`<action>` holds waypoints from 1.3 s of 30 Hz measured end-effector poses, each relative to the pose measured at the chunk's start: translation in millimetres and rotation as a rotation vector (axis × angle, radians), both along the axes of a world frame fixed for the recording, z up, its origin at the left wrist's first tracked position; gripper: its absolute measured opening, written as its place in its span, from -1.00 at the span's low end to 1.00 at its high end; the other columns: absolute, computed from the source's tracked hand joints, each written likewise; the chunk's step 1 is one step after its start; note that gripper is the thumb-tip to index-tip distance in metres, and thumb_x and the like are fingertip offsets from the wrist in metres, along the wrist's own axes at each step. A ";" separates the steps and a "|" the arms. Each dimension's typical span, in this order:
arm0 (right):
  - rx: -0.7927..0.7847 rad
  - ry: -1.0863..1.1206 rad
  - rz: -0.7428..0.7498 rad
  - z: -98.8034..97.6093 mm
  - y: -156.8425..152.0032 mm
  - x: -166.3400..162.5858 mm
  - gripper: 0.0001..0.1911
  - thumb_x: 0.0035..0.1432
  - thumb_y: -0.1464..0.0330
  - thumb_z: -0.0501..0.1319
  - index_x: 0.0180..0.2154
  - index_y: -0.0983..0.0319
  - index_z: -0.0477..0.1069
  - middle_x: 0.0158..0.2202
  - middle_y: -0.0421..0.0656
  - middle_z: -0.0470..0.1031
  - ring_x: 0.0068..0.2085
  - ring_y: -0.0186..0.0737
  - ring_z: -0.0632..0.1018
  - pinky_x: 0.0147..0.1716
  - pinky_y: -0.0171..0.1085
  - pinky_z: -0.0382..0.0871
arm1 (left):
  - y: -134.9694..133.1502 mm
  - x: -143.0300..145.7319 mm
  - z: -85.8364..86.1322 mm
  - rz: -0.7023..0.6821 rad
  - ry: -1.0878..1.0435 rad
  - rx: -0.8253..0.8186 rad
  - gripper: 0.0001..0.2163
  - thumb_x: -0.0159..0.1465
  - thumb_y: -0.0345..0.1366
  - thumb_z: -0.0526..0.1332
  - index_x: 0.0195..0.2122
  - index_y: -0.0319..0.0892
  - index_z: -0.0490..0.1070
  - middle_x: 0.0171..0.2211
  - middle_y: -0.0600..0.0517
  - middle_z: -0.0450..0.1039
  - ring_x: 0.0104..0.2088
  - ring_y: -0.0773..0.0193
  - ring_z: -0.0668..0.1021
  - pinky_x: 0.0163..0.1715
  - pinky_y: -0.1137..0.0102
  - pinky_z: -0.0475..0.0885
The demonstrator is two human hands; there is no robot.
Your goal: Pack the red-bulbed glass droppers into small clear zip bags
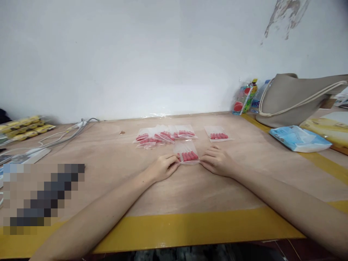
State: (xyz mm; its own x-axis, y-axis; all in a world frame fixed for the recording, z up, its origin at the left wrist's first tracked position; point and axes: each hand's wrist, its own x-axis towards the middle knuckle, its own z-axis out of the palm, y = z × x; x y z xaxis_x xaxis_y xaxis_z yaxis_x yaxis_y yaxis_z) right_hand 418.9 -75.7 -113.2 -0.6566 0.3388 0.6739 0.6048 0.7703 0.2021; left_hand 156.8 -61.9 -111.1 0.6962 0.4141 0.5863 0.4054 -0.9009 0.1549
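Note:
A small clear zip bag (188, 155) with several red capsule-shaped pieces in a row lies flat on the table in front of me. My left hand (163, 166) pinches its near left corner between thumb and fingers. At the near right corner, my right hand (217, 161) has its fingers closed on the bag's edge. Just beyond, a pile of similar filled bags (154, 137) overlaps in a loose heap. One more filled bag (219, 134) lies apart, behind my right hand.
Cables (65, 134) and a power strip (38, 156) lie at the left, near yellow packs (29, 127). A pixelated dark object (51, 195) is front left. At right are drink bottles (246, 98), a grey bag (293, 98) and a blue-white packet (300, 138). Yellow tape (190, 228) lines the front edge.

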 end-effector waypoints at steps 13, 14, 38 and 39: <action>0.002 -0.017 -0.056 5.7 -3.4 -8.2 -0.81 0.14 0.42 0.09 -0.48 0.25 0.40 -0.50 -0.17 0.44 -0.41 -0.30 0.39 -0.31 -0.24 0.12 | 13.7 0.6 0.5 0.009 0.034 0.142 -0.88 0.27 -0.39 0.08 -0.28 -0.19 0.40 -0.27 -0.02 0.51 -0.25 0.27 0.56 -0.23 0.40 0.47; -0.003 -0.013 -0.060 5.0 -2.9 -8.9 -0.82 0.15 0.41 0.09 -0.46 0.24 0.41 -0.49 -0.17 0.45 -0.40 -0.30 0.39 -0.30 -0.24 0.12 | 12.9 2.9 0.6 0.015 0.029 0.141 -0.88 0.26 -0.39 0.08 -0.25 -0.19 0.40 -0.25 -0.03 0.50 -0.22 0.26 0.55 -0.21 0.38 0.46; 0.049 -0.022 -0.082 4.2 -0.5 -18.5 -0.79 0.15 0.43 0.05 -0.50 0.26 0.37 -0.53 -0.16 0.42 -0.43 -0.29 0.35 -0.31 -0.23 0.09 | 13.9 59.0 -2.0 0.008 0.129 0.373 -0.84 0.23 -0.44 0.03 -0.41 -0.24 0.38 -0.39 -0.05 0.47 -0.35 0.24 0.52 -0.32 0.35 0.43; 0.052 -0.024 -0.084 4.5 -0.7 -18.5 -0.79 0.15 0.44 0.05 -0.50 0.26 0.36 -0.53 -0.16 0.42 -0.43 -0.29 0.35 -0.31 -0.23 0.09 | 14.0 59.3 -1.6 0.006 0.134 0.376 -0.84 0.23 -0.44 0.03 -0.41 -0.24 0.38 -0.39 -0.05 0.47 -0.35 0.23 0.52 -0.32 0.35 0.42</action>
State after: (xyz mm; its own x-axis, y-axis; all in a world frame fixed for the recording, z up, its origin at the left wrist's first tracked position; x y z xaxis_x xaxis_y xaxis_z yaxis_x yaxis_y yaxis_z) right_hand 400.5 -76.4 -108.6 -0.6435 0.3584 0.6764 0.6615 0.7050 0.2558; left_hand 216.1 -47.9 -112.7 0.7752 0.1919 0.6019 0.4048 -0.8823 -0.2401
